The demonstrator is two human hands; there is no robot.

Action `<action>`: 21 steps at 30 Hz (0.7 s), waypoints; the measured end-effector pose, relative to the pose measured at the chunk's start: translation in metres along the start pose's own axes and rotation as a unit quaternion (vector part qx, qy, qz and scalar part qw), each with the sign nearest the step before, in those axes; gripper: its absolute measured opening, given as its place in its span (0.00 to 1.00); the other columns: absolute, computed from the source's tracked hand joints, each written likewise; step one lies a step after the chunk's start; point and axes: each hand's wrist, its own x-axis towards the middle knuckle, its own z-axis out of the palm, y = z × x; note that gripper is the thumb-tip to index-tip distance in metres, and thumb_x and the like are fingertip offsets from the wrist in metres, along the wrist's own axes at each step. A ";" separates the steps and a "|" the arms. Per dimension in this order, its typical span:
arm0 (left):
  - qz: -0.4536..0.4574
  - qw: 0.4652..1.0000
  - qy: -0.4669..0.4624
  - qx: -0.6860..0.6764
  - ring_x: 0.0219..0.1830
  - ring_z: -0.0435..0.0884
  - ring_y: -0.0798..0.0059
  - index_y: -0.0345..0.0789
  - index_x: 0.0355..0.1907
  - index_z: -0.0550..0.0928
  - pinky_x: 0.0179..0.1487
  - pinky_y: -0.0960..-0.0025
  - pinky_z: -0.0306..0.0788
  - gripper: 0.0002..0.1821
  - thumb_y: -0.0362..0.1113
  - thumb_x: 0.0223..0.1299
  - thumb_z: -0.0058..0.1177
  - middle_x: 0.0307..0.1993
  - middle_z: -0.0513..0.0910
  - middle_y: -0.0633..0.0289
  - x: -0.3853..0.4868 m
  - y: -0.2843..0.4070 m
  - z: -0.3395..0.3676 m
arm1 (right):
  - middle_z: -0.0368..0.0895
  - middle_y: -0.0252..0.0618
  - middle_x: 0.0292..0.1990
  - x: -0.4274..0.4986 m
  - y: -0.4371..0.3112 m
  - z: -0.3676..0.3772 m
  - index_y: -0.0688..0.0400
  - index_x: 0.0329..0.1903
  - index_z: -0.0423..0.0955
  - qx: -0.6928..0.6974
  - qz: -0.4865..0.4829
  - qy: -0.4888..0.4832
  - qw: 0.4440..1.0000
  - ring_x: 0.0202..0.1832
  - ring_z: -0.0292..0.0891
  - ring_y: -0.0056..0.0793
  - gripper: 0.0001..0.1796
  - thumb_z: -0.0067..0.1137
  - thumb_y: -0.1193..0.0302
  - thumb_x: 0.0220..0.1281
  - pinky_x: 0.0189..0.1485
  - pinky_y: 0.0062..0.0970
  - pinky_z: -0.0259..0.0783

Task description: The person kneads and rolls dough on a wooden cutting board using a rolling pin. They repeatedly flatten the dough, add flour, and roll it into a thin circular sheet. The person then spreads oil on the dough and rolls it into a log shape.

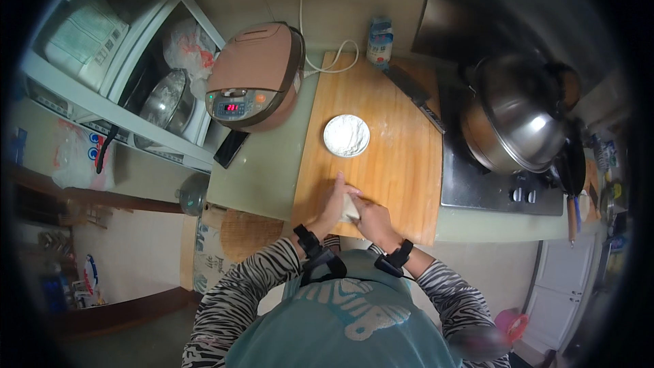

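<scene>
A pale lump of dough (349, 209) is between my two hands, over the near part of a wooden board (398, 174). My left hand (333, 203) presses against its left side, thumb and fingers pointing away from me. On the right side, my right hand (374, 219) grips the dough with curled fingers. Parts of the dough are hidden by the hands. Beyond them on the board stands a round bowl of white flour (346, 135). A cleaver with a dark blade (407, 84) lies at the board's far right edge.
A pink rice cooker (253, 71) stands at the left, with a dark phone (231, 148) near it. Behind the board is a blue and white packet (379, 43). A large lidded steel pot (511, 112) sits on the black cooktop (475, 189) at the right.
</scene>
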 end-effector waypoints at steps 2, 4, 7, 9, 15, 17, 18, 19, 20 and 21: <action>0.198 0.926 0.114 0.299 0.46 0.77 0.57 0.40 0.35 0.86 0.56 0.60 0.68 0.24 0.45 0.78 0.33 0.38 0.82 0.58 -0.010 -0.008 0.001 | 0.85 0.57 0.45 -0.002 0.001 0.004 0.62 0.72 0.63 -0.011 -0.034 0.022 0.999 0.44 0.83 0.55 0.40 0.68 0.63 0.59 0.46 0.46 0.77; 0.342 0.792 0.179 0.474 0.47 0.76 0.59 0.40 0.38 0.85 0.56 0.58 0.64 0.20 0.46 0.76 0.39 0.40 0.81 0.58 -0.002 -0.012 -0.002 | 0.85 0.56 0.45 -0.002 0.006 0.002 0.64 0.70 0.65 0.061 -0.043 0.068 0.995 0.44 0.83 0.54 0.40 0.69 0.62 0.58 0.44 0.46 0.78; 0.350 0.774 0.209 0.485 0.47 0.75 0.60 0.41 0.39 0.85 0.55 0.57 0.62 0.18 0.45 0.75 0.40 0.40 0.81 0.59 0.025 -0.006 -0.011 | 0.85 0.57 0.46 0.001 0.012 -0.003 0.65 0.69 0.66 0.059 0.078 -0.002 0.995 0.45 0.82 0.54 0.41 0.70 0.59 0.57 0.44 0.46 0.78; 0.237 0.913 0.119 0.309 0.47 0.78 0.60 0.39 0.37 0.86 0.58 0.61 0.66 0.27 0.52 0.79 0.33 0.39 0.83 0.60 0.031 0.002 -0.013 | 0.85 0.57 0.46 0.004 0.011 -0.002 0.64 0.70 0.65 0.059 0.110 -0.022 0.992 0.46 0.82 0.54 0.42 0.70 0.57 0.57 0.44 0.46 0.78; 0.032 0.957 0.079 0.277 0.46 0.82 0.60 0.37 0.36 0.87 0.60 0.65 0.69 0.35 0.56 0.81 0.26 0.39 0.86 0.56 -0.014 0.001 0.002 | 0.85 0.57 0.45 -0.002 -0.004 0.010 0.59 0.72 0.65 0.004 0.004 0.017 1.000 0.45 0.82 0.54 0.44 0.73 0.60 0.53 0.47 0.42 0.78; 0.275 0.827 0.181 0.456 0.46 0.80 0.56 0.36 0.36 0.87 0.60 0.61 0.66 0.28 0.47 0.80 0.32 0.37 0.85 0.55 -0.009 -0.005 0.002 | 0.85 0.56 0.45 -0.001 -0.004 0.005 0.59 0.72 0.65 0.044 0.012 0.029 0.999 0.45 0.82 0.54 0.45 0.73 0.60 0.52 0.47 0.41 0.78; 0.315 0.786 0.224 0.482 0.48 0.79 0.56 0.36 0.35 0.86 0.58 0.60 0.66 0.26 0.45 0.79 0.34 0.37 0.85 0.55 0.001 -0.006 -0.001 | 0.85 0.57 0.45 -0.001 -0.002 -0.001 0.61 0.72 0.64 0.086 0.005 0.048 0.995 0.46 0.83 0.53 0.46 0.74 0.59 0.53 0.46 0.41 0.78; 0.353 0.745 0.265 0.500 0.50 0.78 0.57 0.36 0.34 0.86 0.57 0.58 0.66 0.24 0.44 0.78 0.37 0.36 0.84 0.55 0.014 -0.006 -0.005 | 0.84 0.58 0.46 0.001 0.000 -0.006 0.62 0.72 0.63 0.074 0.057 0.003 0.996 0.46 0.83 0.53 0.46 0.72 0.57 0.54 0.47 0.40 0.78; 0.337 0.723 0.261 0.544 0.50 0.77 0.56 0.36 0.37 0.85 0.58 0.58 0.64 0.21 0.43 0.77 0.37 0.42 0.85 0.56 0.026 -0.006 -0.011 | 0.84 0.59 0.46 0.001 0.002 -0.010 0.64 0.72 0.61 0.062 0.112 -0.037 0.991 0.47 0.82 0.54 0.47 0.71 0.55 0.55 0.47 0.40 0.78; 0.282 0.803 0.208 0.481 0.50 0.77 0.57 0.35 0.40 0.85 0.57 0.58 0.65 0.20 0.43 0.77 0.38 0.44 0.84 0.56 0.032 -0.007 -0.017 | 0.84 0.60 0.47 0.002 0.003 -0.013 0.66 0.73 0.60 0.044 0.164 -0.067 0.983 0.47 0.82 0.55 0.48 0.70 0.53 0.56 0.47 0.40 0.78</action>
